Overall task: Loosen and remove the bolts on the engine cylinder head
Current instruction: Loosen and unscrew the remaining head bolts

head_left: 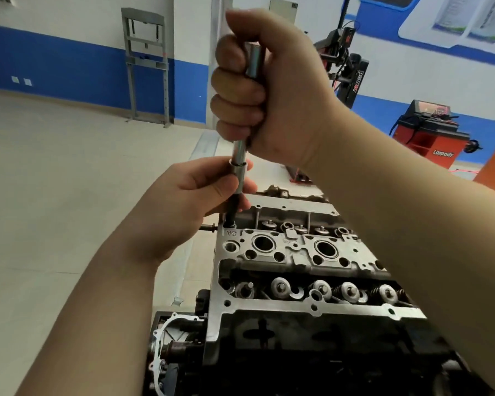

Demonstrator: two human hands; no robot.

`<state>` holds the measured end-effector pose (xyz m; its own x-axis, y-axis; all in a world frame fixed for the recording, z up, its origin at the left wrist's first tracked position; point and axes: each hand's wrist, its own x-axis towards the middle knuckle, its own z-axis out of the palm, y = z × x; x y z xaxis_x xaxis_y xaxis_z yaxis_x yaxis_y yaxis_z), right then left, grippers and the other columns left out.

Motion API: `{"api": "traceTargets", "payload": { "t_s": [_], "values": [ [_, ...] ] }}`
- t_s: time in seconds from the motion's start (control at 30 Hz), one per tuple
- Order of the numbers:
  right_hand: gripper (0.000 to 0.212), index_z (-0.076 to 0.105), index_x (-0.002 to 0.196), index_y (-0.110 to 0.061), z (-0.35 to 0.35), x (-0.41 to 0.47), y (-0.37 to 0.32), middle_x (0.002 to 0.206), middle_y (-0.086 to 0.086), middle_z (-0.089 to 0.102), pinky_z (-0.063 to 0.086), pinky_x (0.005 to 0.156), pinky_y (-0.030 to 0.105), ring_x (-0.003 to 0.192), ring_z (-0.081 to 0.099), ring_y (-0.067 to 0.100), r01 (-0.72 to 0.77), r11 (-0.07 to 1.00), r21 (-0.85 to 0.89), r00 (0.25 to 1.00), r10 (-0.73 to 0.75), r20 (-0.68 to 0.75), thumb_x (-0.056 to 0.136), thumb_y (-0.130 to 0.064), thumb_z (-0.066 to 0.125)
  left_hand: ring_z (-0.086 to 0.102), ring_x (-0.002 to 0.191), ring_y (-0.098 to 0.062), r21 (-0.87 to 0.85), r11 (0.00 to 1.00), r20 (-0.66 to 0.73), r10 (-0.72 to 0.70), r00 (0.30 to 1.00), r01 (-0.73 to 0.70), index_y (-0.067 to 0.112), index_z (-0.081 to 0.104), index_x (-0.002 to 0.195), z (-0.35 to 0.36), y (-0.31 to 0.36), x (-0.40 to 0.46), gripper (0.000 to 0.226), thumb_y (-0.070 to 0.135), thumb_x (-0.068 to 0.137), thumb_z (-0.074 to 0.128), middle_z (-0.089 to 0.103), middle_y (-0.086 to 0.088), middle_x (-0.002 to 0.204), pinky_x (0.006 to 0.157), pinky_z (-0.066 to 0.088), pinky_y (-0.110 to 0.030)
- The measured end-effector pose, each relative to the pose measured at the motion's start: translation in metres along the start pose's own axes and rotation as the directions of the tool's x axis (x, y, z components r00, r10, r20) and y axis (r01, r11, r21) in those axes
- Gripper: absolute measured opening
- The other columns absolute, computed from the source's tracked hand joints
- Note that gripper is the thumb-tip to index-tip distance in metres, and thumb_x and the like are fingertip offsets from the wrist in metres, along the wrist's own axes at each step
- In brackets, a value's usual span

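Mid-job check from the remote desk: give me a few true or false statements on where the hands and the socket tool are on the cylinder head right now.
1. The right hand grips the upper shaft of the socket tool. True.
2. The left hand lies flat on the cylinder head. False: its fingers pinch the tool's lower section, above the head.
3. The tool stands near upright with its tip at the head's far left corner. True.
4. The tool's tip sits in one of the large round bores. False: both visible bores are unoccupied.
5. A valve cover hides the valve springs. False: they lie exposed.
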<state>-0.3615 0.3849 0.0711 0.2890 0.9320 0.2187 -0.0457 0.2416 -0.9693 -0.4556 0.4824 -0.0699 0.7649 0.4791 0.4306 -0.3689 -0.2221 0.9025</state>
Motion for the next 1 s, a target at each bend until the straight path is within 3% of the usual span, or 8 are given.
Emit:
{"api": "traceTargets", "payload": {
  "t_s": [0.2,0.3,0.4,0.5,0.67,0.8,0.9,1.0],
  "values": [
    [0.025,0.059,0.086,-0.013,0.019,-0.010,0.022,0.062,-0.003,0.052,0.045,0.048,0.028,0.053,0.049,0.010,0.191,0.947,-0.260,0.824,-0.298,-0.482,0.099,-0.033,0.067,0.079,0.079,-0.026,0.027,0.997,-0.205,0.082,0.975,-0.079,0.018,0.080,0.096,0.017,-0.003,0.007,0.041,0.026,0.059,0.096,0.082,-0.004,0.091,0.076,0.067,-0.043],
    [0.030,0.053,0.075,-0.015,0.022,-0.004,0.023,0.050,-0.007,0.043,0.037,0.042,0.024,0.042,0.039,0.008,0.233,0.911,-0.341,0.835,-0.368,-0.410,0.100,-0.023,0.067,0.078,0.081,-0.028,0.114,0.988,-0.215,0.129,0.968,-0.106,0.016,0.074,0.098,0.015,-0.002,0.010,0.047,0.031,0.057,0.092,0.080,-0.003,0.090,0.076,0.065,-0.045],
    [0.041,0.046,0.067,-0.018,0.009,0.007,0.009,0.048,-0.007,0.035,0.028,0.045,0.025,0.041,0.028,0.013,0.114,0.968,-0.224,0.983,-0.143,-0.119,0.105,-0.028,0.057,0.079,0.092,-0.030,0.032,0.998,-0.083,0.056,0.995,-0.054,0.020,0.076,0.112,0.008,-0.002,0.007,0.028,0.025,0.086,0.083,0.080,-0.007,0.104,0.089,0.065,-0.046],
    [0.036,0.044,0.075,-0.015,-0.005,0.005,-0.002,0.047,-0.007,0.030,0.023,0.050,0.026,0.044,0.023,0.014,0.015,0.992,-0.121,0.994,-0.002,0.107,0.108,-0.030,0.044,0.078,0.098,-0.032,-0.067,0.998,-0.012,0.006,1.000,-0.007,0.018,0.077,0.121,0.003,0.000,0.003,0.025,0.021,0.096,0.072,0.080,-0.010,0.112,0.091,0.064,-0.041],
    [0.022,0.056,0.091,-0.008,0.010,-0.006,0.021,0.069,0.006,0.053,0.047,0.056,0.034,0.060,0.050,0.020,0.181,0.951,-0.249,0.877,-0.271,-0.397,0.100,-0.025,0.067,0.080,0.080,-0.026,-0.039,0.996,-0.217,0.067,0.974,-0.077,0.017,0.083,0.099,0.019,0.006,0.006,0.033,0.018,0.068,0.094,0.082,-0.006,0.091,0.075,0.067,-0.040],
    [0.028,0.057,0.099,0.004,0.024,-0.010,0.034,0.077,0.006,0.051,0.044,0.057,0.031,0.066,0.048,0.017,0.209,0.908,-0.364,0.789,-0.377,-0.486,0.100,-0.022,0.068,0.061,0.057,-0.002,0.163,0.978,-0.296,0.177,0.939,-0.133,0.033,0.073,0.069,0.028,0.007,0.009,0.017,0.033,0.052,0.076,0.073,0.010,0.066,0.056,0.049,-0.016],
    [0.033,0.050,0.076,-0.011,0.014,-0.001,0.025,0.057,0.001,0.042,0.035,0.050,0.030,0.050,0.037,0.017,0.183,0.927,-0.328,0.876,-0.305,-0.374,0.102,-0.026,0.065,0.077,0.079,-0.020,0.085,0.993,-0.152,0.094,0.984,-0.082,0.023,0.080,0.099,0.018,0.007,0.006,0.029,0.025,0.070,0.087,0.081,-0.002,0.090,0.075,0.064,-0.034],
    [0.031,0.047,0.075,-0.016,0.001,0.005,0.008,0.045,-0.007,0.029,0.025,0.048,0.025,0.041,0.024,0.014,0.064,0.986,-0.151,0.998,-0.064,0.002,0.104,-0.025,0.052,0.079,0.098,-0.030,-0.011,1.000,-0.013,-0.006,1.000,0.006,0.015,0.078,0.119,0.005,0.005,0.001,0.025,0.025,0.096,0.073,0.081,-0.008,0.110,0.092,0.064,-0.041]
  ]
}}
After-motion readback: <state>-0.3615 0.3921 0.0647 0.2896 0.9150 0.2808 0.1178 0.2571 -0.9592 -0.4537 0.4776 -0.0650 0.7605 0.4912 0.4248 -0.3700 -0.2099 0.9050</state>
